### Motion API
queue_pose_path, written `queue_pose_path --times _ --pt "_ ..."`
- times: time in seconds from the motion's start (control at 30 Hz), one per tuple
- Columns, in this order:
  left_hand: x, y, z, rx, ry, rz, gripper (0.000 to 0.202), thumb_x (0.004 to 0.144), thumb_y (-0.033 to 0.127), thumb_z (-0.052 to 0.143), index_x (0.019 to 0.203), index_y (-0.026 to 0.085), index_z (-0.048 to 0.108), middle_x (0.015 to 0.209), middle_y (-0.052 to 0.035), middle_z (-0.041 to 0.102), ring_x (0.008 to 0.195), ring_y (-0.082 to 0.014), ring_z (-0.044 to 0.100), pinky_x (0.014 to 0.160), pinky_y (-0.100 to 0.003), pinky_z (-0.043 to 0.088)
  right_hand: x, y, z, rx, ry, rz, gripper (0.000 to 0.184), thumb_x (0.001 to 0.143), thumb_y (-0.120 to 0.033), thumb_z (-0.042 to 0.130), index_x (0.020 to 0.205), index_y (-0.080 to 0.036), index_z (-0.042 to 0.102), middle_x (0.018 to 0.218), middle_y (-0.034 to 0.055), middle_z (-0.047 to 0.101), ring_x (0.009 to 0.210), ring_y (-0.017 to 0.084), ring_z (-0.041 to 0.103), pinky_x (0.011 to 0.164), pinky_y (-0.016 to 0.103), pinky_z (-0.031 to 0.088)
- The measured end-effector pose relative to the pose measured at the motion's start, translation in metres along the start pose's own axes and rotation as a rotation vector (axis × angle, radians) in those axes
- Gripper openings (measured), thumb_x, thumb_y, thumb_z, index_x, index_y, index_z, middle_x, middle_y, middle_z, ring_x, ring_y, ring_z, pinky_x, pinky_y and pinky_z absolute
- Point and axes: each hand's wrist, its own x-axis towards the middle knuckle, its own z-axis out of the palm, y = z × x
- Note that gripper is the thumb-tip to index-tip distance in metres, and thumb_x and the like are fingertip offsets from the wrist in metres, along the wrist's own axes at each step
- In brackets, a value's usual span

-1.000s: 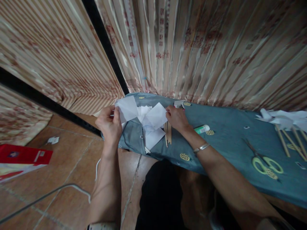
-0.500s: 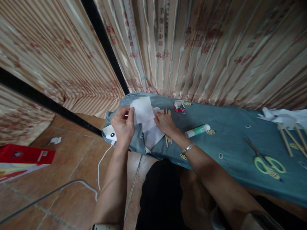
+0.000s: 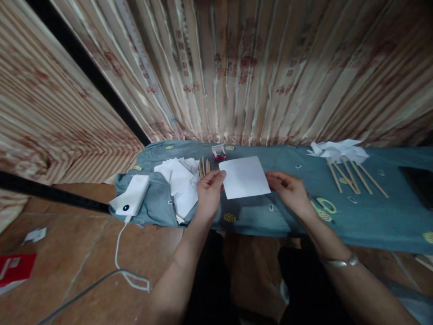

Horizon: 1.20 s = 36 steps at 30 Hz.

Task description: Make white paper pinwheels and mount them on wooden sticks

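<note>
A square white sheet of paper [image 3: 245, 177] is held up over the blue-grey cloth between my two hands. My left hand [image 3: 210, 186] pinches its left edge, thumb on top. At the right edge, my right hand [image 3: 290, 188] has its fingers closed on the sheet. To the left lies a loose pile of white paper [image 3: 181, 178], with several thin wooden sticks [image 3: 205, 168] beside it. Just behind the sheet stands a small open red-and-white box [image 3: 219, 152] with small dark pieces inside. Green-handled scissors [image 3: 327, 205] are partly hidden by my right hand.
White paper pinwheels [image 3: 340, 151] on wooden sticks lie to the right, near a dark flat object [image 3: 417, 183]. A white power bank [image 3: 135, 195] with a cable [image 3: 118, 246] rests at the left end. Black poles and a curtain [image 3: 237, 67] border the surface.
My hands have moved right, away from the paper pile, with one sheet now between them. The view has swung right. The glue stick seen earlier is out of sight.
</note>
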Motion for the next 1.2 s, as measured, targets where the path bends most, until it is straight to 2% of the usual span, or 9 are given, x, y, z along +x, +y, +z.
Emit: queue_pose_path --times 0.2,0.37,0.43,0.53,0.73,0.83,1.0,1.1,1.2 --pt "-0.009 -0.035 0.050 -0.047 -0.092 -0.197 0.026 0.057 0.035 0.081 0.074 0.019 0.072 0.066 0.0012 0.065 0.059 -0.0113 0.056 0.058 -0.024 0.044 -0.008 0.018 -0.051 0.119 0.197 0.056 0.026 0.071 -0.044 0.071 0.085 -0.022 0.072 0.075 0.0040 0.076 0.066 0.018 0.069 0.060 0.031 0.056" --pt "-0.008 -0.069 0.064 -0.068 -0.083 -0.285 0.021 0.055 0.025 0.078 0.074 0.018 0.071 0.070 0.0001 0.067 0.062 -0.0119 0.057 0.057 -0.023 0.044 -0.028 0.029 -0.066 -0.246 0.290 -0.095 0.025 0.086 -0.037 0.057 0.098 -0.021 0.071 0.096 0.0087 0.076 0.085 0.023 0.071 0.082 0.042 0.056" --pt "-0.007 -0.081 0.064 -0.031 -0.075 -0.283 0.016 0.058 0.021 0.075 0.073 0.019 0.070 0.070 0.0004 0.067 0.062 -0.0126 0.058 0.058 -0.024 0.044 -0.038 0.031 -0.064 -0.470 0.248 -0.209 0.025 0.089 -0.031 0.053 0.104 -0.020 0.070 0.103 0.0105 0.075 0.096 0.025 0.069 0.090 0.045 0.053" --pt "-0.003 -0.093 0.064 0.064 -0.105 -0.237 0.012 0.064 0.017 0.069 0.075 0.020 0.070 0.072 0.0005 0.067 0.066 -0.0139 0.059 0.064 -0.026 0.047 -0.052 0.033 -0.053 -0.630 0.121 -0.405 0.027 0.095 -0.026 0.046 0.108 -0.019 0.068 0.110 0.0118 0.072 0.106 0.026 0.065 0.095 0.046 0.051" --pt "0.002 -0.102 0.058 0.151 -0.154 -0.114 0.038 0.063 0.008 0.059 0.098 0.021 0.067 0.100 -0.0035 0.070 0.097 -0.0186 0.063 0.090 -0.033 0.048 -0.070 0.038 -0.021 -0.847 -0.138 -0.591 0.037 0.092 -0.032 0.055 0.124 -0.015 0.060 0.132 0.0196 0.061 0.120 0.032 0.057 0.095 0.051 0.050" --pt "-0.001 -0.105 0.051 0.115 -0.141 -0.195 0.049 0.059 0.005 0.054 0.103 0.023 0.063 0.110 -0.0042 0.068 0.106 -0.0192 0.062 0.092 -0.033 0.048 -0.073 0.040 -0.016 -0.909 -0.167 -0.621 0.041 0.091 -0.029 0.055 0.129 -0.013 0.056 0.135 0.0216 0.058 0.122 0.033 0.055 0.095 0.051 0.050" --pt "-0.009 -0.106 0.045 0.048 -0.123 -0.369 0.053 0.057 0.005 0.054 0.106 0.023 0.062 0.116 -0.0056 0.066 0.097 -0.0190 0.065 0.082 -0.032 0.053 -0.072 0.042 -0.024 -0.980 -0.099 -0.746 0.035 0.091 -0.008 0.046 0.122 -0.015 0.061 0.123 0.0176 0.066 0.113 0.028 0.060 0.091 0.045 0.051" --pt "-0.014 -0.103 0.041 0.179 -0.184 -0.262 0.052 0.062 0.007 0.052 0.111 0.023 0.061 0.120 -0.0073 0.064 0.108 -0.0222 0.064 0.090 -0.038 0.052 -0.075 0.045 -0.034 -0.997 -0.106 -0.738 0.034 0.091 -0.008 0.046 0.118 -0.016 0.064 0.121 0.0168 0.067 0.109 0.028 0.061 0.088 0.045 0.051" --pt "-0.022 -0.095 0.033 0.534 -0.366 0.099 0.059 0.064 0.000 0.044 0.115 0.024 0.062 0.134 -0.0075 0.056 0.131 -0.0238 0.049 0.109 -0.046 0.041 -0.082 0.050 -0.044 -0.993 -0.123 -0.670 0.035 0.091 -0.009 0.046 0.119 -0.020 0.065 0.117 0.0149 0.069 0.105 0.028 0.061 0.084 0.044 0.051"
